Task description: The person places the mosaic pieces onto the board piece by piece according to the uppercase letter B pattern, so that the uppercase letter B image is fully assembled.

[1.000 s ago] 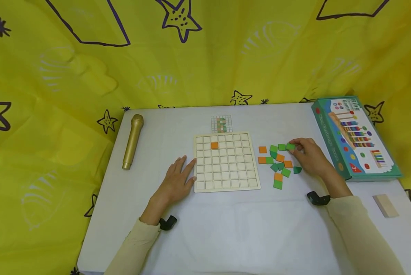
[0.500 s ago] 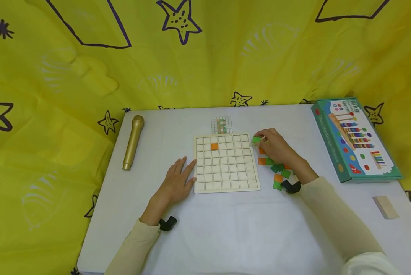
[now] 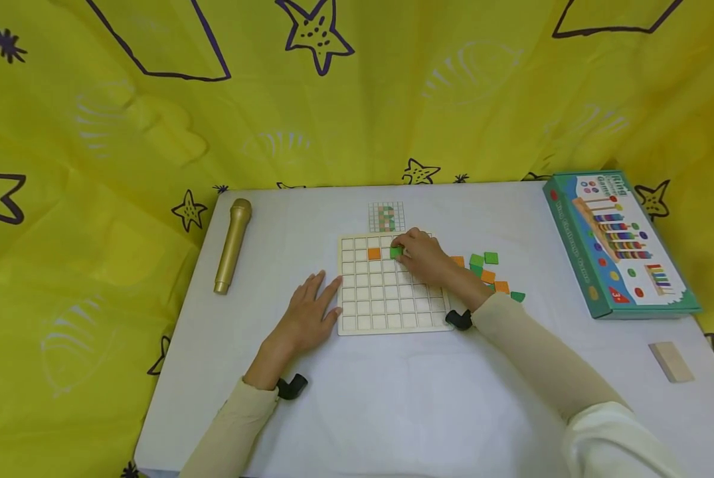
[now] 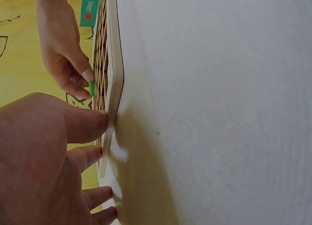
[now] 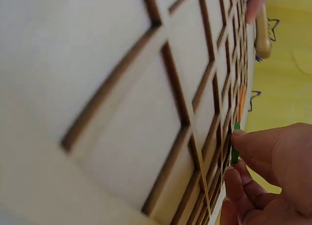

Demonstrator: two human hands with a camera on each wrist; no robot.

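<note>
While fingers pinch it, the square green tile parallels the board.

Left arm: extended forward, sleeve ending short of the wrist. Left grip: back uppermost, fingers spread, thumb set apart from them. Right arm: angled forward and across toward the person's left. Right grip: thumb and fingertips pinched, remaining fingers curled. The two grips stand apart.
</note>
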